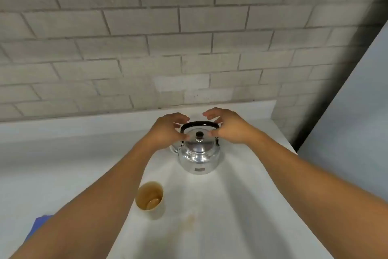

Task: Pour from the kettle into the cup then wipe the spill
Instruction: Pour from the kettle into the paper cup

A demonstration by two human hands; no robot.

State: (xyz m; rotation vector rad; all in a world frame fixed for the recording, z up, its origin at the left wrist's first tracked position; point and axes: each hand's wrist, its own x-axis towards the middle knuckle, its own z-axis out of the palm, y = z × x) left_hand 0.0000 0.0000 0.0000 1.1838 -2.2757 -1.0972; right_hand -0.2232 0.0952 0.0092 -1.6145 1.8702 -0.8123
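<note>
A shiny metal kettle (198,154) with a black arched handle and a dark lid knob stands upright on the white counter (241,206), its spout pointing left. My left hand (168,130) hovers at the left end of the handle and my right hand (228,128) at the right end. The fingers of both are spread and curved, holding nothing. A tan cup (150,199) stands in front and to the left of the kettle, partly behind my left forearm. A faint brownish stain (190,222) marks the counter near the cup.
A grey brick wall (168,38) rises just behind the counter. A pale panel (357,122) stands at the right edge. A blue cloth (38,226) peeks out at the lower left under my left arm.
</note>
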